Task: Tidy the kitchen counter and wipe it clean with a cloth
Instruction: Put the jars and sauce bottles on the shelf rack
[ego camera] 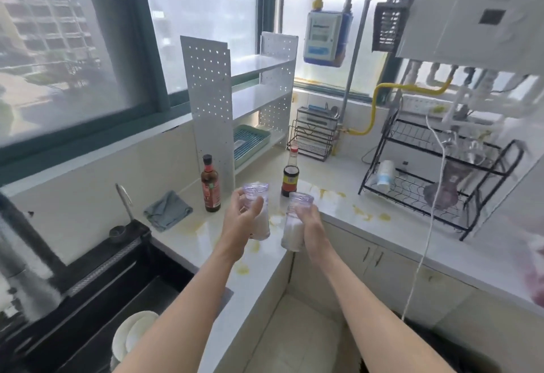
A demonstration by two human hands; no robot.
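My left hand (240, 219) and right hand (310, 227) each grip a jar (259, 222), and the bottle (290, 176) just beyond them could get knocked over.

two sauce bottles (210, 184) (290, 173) flank open counter (338, 210), white shelf (235, 107) behind

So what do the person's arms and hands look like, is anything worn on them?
Both arms are bare right up to the picture's lower edge, with no sleeves showing. The left hand and right hand wear no gloves, and no watch or ring shows.
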